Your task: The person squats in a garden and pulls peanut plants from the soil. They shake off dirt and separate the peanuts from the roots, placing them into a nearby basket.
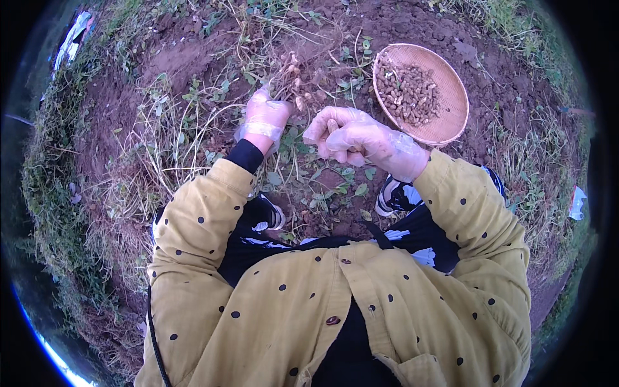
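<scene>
Bare brown soil [180, 58] carried a round woven basket [451, 97] of peanuts [407, 91], uprooted peanut plants [284, 71] and dry grass [155, 148].

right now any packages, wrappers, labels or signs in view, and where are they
No signs, labels or screens show.
Crumpled white wrapper: on the grass at the far right edge, small, white with a little red.
Pale plastic scrap: at the top left edge on the grass, long, white and bluish; too blurred to tell whether it is a package.
Round woven basket: on bare soil past the right hand, tan, holding peanuts; no label.
</scene>
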Tool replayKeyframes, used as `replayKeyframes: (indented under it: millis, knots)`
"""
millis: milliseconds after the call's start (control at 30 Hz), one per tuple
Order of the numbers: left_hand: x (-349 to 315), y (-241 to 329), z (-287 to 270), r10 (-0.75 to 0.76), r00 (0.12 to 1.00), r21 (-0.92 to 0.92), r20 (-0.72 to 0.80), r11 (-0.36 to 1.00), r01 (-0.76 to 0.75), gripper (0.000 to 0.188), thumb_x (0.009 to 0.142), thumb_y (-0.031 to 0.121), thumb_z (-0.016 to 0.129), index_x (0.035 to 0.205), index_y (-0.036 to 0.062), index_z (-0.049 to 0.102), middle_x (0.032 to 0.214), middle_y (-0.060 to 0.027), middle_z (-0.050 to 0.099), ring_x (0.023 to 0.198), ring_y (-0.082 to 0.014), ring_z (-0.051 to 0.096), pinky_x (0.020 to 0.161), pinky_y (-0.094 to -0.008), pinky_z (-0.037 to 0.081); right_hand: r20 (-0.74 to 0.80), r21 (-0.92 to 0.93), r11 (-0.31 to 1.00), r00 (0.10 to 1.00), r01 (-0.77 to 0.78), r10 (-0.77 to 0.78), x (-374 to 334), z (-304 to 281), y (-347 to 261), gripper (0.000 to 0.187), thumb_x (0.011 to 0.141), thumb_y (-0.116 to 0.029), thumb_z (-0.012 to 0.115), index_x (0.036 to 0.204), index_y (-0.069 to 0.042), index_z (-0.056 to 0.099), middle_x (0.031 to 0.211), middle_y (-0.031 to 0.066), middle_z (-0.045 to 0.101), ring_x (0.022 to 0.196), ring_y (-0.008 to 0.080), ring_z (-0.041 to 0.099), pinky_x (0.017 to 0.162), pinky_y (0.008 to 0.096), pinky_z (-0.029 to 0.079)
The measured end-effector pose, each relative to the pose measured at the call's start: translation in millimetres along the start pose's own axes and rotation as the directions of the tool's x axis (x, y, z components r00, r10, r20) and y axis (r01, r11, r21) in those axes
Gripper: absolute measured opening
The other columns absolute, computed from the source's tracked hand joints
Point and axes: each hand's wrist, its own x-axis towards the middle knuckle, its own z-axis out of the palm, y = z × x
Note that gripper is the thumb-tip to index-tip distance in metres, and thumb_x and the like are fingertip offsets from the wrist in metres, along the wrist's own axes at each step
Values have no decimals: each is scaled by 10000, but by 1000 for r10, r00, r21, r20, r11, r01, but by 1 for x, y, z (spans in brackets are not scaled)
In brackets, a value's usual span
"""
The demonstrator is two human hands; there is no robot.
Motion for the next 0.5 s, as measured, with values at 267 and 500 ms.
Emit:
replayKeyframes:
  millis: [267,500]
  knots:
    - [-32,25,13,159,987,143,27,976,-162,364,809,24,661,1167,7,597,878,-51,681,690,-110,618,596,-275,506,-267,-6,1000,964,15,-16,29,5,22,366,891,-446,622,933,-83,655,763,-44,520,632,27,434,527,173,350]
    - [-30,11,24,137,989,-69,51,989,-134,361,786,0,667,1141,20,601,926,-49,683,756,-116,619,655,-270,498,-167,-109,985,975,131,-148,29,-1,27,432,892,-416,539,804,-9,654,700,28,558,659,123,492,626,276,396]
